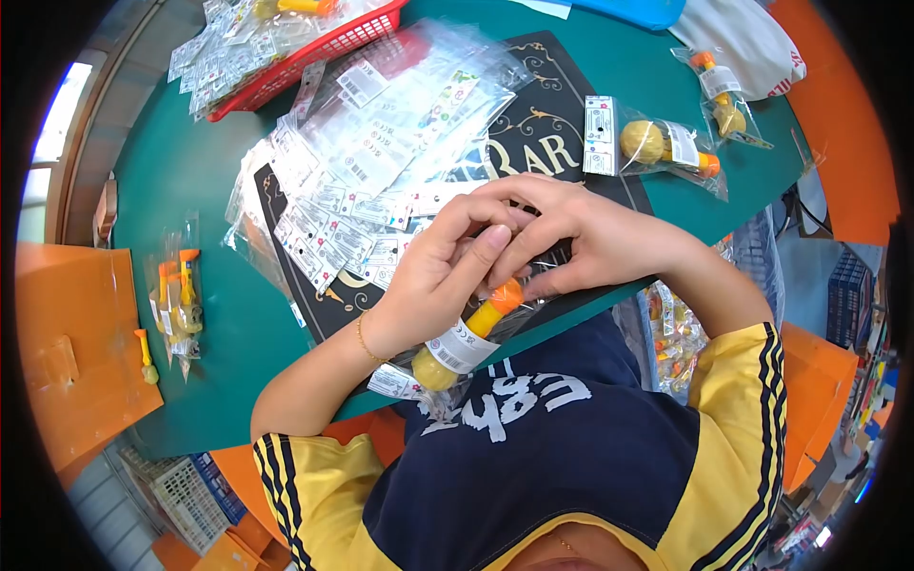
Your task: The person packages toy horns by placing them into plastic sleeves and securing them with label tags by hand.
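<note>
A clear plastic bag with a yellow toy (484, 319) in it lies slanted at the table's near edge. The toy has a round yellow head, a yellow shaft, an orange end and a white label wrapped around it. My left hand (433, 266) has its fingers closed on the bag's end near the orange tip. My right hand (581, 233) meets it there, fingers bent over the same end, with its thumb beside the orange tip. The overlapping fingers partly hide the plastic between them. Under and beyond my hands is a black printed mat (547, 67).
A heap of flat clear bags with printed cards (371, 143) covers much of the mat. A red basket (314, 71) with more bags stands far left. Bagged yellow toys (666, 145) lie at right, others (176, 305) at left. An orange box (81, 343) borders the green table (238, 400).
</note>
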`<state>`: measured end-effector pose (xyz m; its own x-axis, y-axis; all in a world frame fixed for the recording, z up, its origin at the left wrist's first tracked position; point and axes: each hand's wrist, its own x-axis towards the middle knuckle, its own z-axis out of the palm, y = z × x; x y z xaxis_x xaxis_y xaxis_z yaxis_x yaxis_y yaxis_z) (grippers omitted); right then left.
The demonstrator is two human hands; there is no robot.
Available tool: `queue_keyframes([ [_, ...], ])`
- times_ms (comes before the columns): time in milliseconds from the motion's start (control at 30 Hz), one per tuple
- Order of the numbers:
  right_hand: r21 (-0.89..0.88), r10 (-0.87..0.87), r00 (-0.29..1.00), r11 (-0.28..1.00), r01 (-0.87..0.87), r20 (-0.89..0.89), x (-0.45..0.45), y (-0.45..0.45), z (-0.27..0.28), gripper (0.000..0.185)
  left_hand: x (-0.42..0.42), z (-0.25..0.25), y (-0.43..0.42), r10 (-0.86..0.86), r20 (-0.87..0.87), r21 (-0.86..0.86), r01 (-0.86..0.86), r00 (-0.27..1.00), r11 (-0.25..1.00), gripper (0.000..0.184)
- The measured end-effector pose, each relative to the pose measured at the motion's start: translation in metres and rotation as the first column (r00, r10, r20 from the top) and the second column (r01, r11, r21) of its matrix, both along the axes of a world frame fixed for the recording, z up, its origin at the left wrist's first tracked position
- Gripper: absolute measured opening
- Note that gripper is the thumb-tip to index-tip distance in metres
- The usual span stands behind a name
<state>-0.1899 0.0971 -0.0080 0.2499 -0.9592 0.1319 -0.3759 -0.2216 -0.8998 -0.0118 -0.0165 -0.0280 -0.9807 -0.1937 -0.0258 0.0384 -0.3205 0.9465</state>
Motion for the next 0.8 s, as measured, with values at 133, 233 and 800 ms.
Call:
queue_keyframes([
  [133,-0.013,-0.104,0.983,0.994,0.107,0.15,0.006,0.004,-0.016,0.028,-0.003,-0.011,-0.001,0.047,-0.042,-0.1,-0.051,0.998,0.994,0.017],
  [233,0.017,-0.132,0.978,0.991,0.131,0.162,0.009,0.005,-0.015,0.029,-0.003,-0.013,-0.003,0.041,-0.036,-0.109,-0.045,0.999,0.993,0.017],
  [800,0.568,-0.625,0.452,0.776,0.274,0.636,0.058,0.061,-0.02,0.012,0.002,0.003,-0.006,0.048,0.142,0.103,-0.063,0.989,0.993,0.021],
])
